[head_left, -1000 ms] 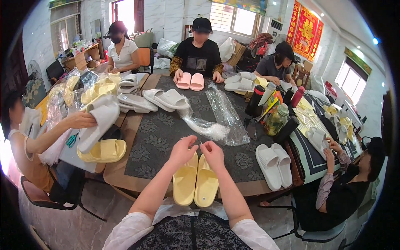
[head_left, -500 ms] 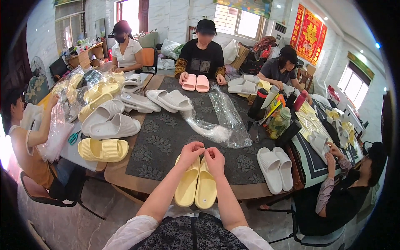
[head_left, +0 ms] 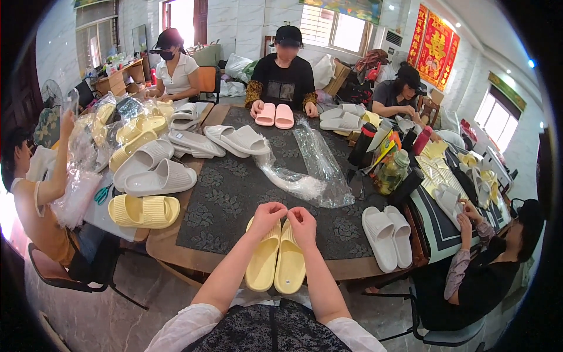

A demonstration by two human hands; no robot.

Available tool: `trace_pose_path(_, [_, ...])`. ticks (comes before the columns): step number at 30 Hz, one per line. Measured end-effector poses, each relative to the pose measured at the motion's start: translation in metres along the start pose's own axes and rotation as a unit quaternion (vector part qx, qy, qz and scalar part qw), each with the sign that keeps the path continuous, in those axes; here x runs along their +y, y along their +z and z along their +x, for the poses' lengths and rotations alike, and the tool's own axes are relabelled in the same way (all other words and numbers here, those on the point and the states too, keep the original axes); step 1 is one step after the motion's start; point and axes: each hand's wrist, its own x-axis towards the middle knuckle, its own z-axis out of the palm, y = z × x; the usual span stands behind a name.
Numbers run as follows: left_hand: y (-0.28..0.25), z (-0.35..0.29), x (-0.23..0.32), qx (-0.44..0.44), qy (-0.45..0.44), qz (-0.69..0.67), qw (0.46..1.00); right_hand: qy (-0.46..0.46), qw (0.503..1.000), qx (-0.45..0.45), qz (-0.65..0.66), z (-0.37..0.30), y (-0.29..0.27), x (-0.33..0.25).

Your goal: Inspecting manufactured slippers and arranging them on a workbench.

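Note:
At the table's near edge lies a pair of yellow slide sandals (head_left: 262, 265), toes away from me, with a small white sticker in the right one. Over their straps, my left hand (head_left: 268, 219) and my right hand (head_left: 301, 225) come close together, thumbs and forefingers pinched. Whatever is between those fingertips is too small to make out. The front of both sandals is partly hidden under my hands.
Grey sandals (head_left: 387, 237) stand right; more grey sandals (head_left: 161, 178) and yellow sandals (head_left: 143, 211) lie left. Crumpled clear plastic (head_left: 319, 170) lies ahead, bottles (head_left: 393, 173) to the right. Co-workers sit around; one has pink sandals (head_left: 275, 116).
My hands stay almost where they were, still pinched over the yellow sandals. The co-worker at the left has raised an arm, lifting clear plastic.

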Motion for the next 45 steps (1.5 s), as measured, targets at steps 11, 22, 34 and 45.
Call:
trace_pose_path(11, [0.001, -0.002, 0.008, -0.018, -0.038, -0.022, 0.999, 0.013, 1.000, 0.009, 0.012, 0.002, -0.001, 0.002])
trace_pose_path(22, [0.000, -0.004, 0.016, -0.018, -0.069, -0.045, 0.996, 0.009, 0.999, 0.013, 0.032, -0.001, -0.001, -0.004])
trace_pose_path(34, [-0.007, 0.002, 0.006, -0.049, -0.067, 0.068, 0.994, -0.002, 1.000, -0.021, -0.002, 0.004, -0.006, 0.011])
trace_pose_path(45, [-0.001, -0.006, 0.012, -0.032, -0.062, -0.036, 0.997, 0.000, 1.000, -0.002, 0.018, 0.002, 0.000, 0.004])
